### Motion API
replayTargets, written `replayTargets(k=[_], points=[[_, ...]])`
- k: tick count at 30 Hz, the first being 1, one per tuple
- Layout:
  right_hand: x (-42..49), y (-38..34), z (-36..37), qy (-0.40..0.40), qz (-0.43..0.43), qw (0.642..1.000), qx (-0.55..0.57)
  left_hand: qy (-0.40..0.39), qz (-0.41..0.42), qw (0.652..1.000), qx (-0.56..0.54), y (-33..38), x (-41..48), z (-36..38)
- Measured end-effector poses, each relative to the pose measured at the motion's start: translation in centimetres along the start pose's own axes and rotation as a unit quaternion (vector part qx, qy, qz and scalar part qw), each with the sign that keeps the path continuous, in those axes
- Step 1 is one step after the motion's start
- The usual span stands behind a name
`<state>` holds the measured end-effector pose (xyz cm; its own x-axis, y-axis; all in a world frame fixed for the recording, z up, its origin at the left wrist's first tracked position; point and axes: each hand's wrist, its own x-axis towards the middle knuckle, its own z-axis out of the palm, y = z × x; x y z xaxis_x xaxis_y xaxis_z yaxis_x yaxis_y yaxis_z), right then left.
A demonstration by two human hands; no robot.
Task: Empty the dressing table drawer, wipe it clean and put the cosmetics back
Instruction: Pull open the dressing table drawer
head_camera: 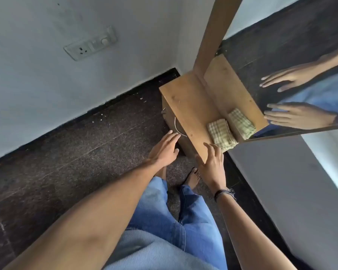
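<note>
Table (pixel 185 102): small, wooden, set in a corner, with its mirror (pixel 281 55) rising from the far edge.

Drawer (pixel 169 117): sits under the top, and only a narrow strip of its front shows. It looks pushed in, and its inside is hidden. A thin metal handle (pixel 176 127) bows out from the front.

Your left hand (pixel 165 147): flat, fingers straight and close together, holding nothing. It reaches toward the drawer front with the fingertips just beside the lower end of the handle. You can't tell from here whether they touch it.

Your right hand (pixel 211 162): fingers spread and nearly straight, also holding nothing. It lies over the near corner of the top, thumb at the edge. The fingertips come up just beside the cloth (pixel 220 133), and contact is unclear. There is a dark wristband (pixel 222 192) on that wrist.

Cloth: folded, green-and-cream check. It lies on the top at the near end, right up against the mirror.

Mirror: it shows both your hands, the cloth and the table top.

Surroundings: a dark speckled floor (pixel 86 143) and a pale wall (pixel 47 84) with a socket plate (pixel 90 45). You're in blue jeans (pixel 193 221), and your bare feet (pixel 192 178) stand close to the table.
</note>
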<state>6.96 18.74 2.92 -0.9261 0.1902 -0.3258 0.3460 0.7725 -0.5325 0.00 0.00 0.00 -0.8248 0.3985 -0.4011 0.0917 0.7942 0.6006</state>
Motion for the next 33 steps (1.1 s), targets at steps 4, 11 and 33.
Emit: replayTargets(k=[4, 11, 33], points=[[2.6, 0.6, 1.8, 0.006, -0.029, 0.999, -0.015, 0.015, -0.004, 1.000, -0.014, -0.8, 2.4, 1.5], [5.8, 3.4, 6.4, 0.097, -0.091, 0.991, 0.019, 0.092, 0.021, 0.995, -0.006, -4.8, 7.0, 6.9], [8.4, 5.9, 10.7, 0.250, -0.155, 0.956, 0.016, 0.260, 0.119, 0.958, -0.023, -9.8, 10.3, 14.8]])
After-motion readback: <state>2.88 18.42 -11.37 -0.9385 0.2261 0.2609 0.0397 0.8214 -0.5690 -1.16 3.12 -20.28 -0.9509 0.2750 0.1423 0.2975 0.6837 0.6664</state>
